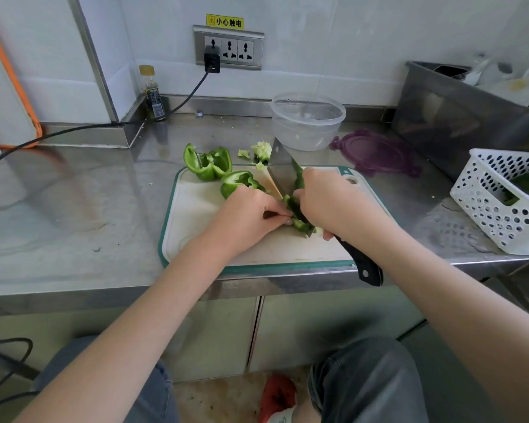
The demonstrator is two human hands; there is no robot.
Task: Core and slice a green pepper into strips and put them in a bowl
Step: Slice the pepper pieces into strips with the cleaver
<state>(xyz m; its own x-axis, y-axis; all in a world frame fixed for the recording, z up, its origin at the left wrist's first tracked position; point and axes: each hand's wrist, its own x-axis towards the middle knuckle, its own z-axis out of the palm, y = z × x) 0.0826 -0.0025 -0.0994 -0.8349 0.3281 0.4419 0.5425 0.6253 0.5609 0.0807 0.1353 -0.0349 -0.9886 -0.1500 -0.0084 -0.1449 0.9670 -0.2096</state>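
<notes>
On the white cutting board (196,227) my left hand (251,213) pinches a green pepper piece (297,216) against the board. My right hand (333,199) grips a cleaver (283,172) whose blade stands against that piece; its black handle (361,264) sticks out toward me. Two larger pepper pieces lie at the board's far edge: one opened piece (206,163) and one curled piece (237,183). The pale core (261,151) and scraps lie on the counter behind the board. A clear plastic bowl (307,120) stands behind them, with nothing visible in it.
A purple lid (376,154) lies right of the bowl. A white perforated basket (501,203) with greens stands at the right, a steel container (458,117) behind it. A dark bottle (153,96) stands in the back corner; a black cable (74,131) crosses the steel counter.
</notes>
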